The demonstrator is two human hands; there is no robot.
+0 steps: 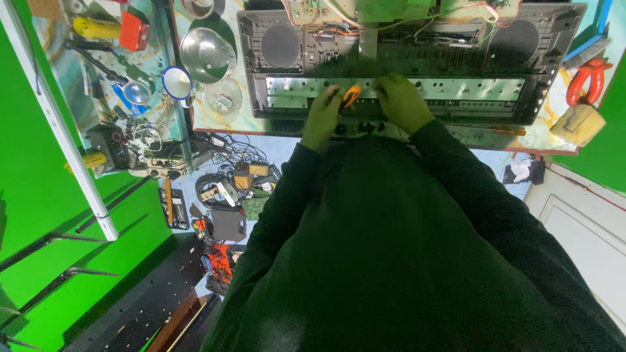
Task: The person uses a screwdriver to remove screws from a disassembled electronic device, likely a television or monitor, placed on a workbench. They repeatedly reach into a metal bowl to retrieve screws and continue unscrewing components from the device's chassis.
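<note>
The left hand is closed around an orange-handled tool, probably a screwdriver; only the orange handle shows between the two hands, and the tip is hidden. The right hand rests with curled fingers on the same place, just beside the tool; I cannot tell if it grips anything.

Both hands lie on the near edge of a large opened dark grey electronic device with two round speakers. It lies flat on the worktop, with its long silver metal strip exposed just beyond the hands and with circuit boards and coloured wires at its far side.

Left of the device stand a shiny steel bowl, a clear round plastic lid and a blue-rimmed magnifying glass. At the right end of the worktop lie red-handled pliers. On the floor under the worktop is a heap of cables and small parts. The dark sleeves and body of the person fill the lower part of the view.
</note>
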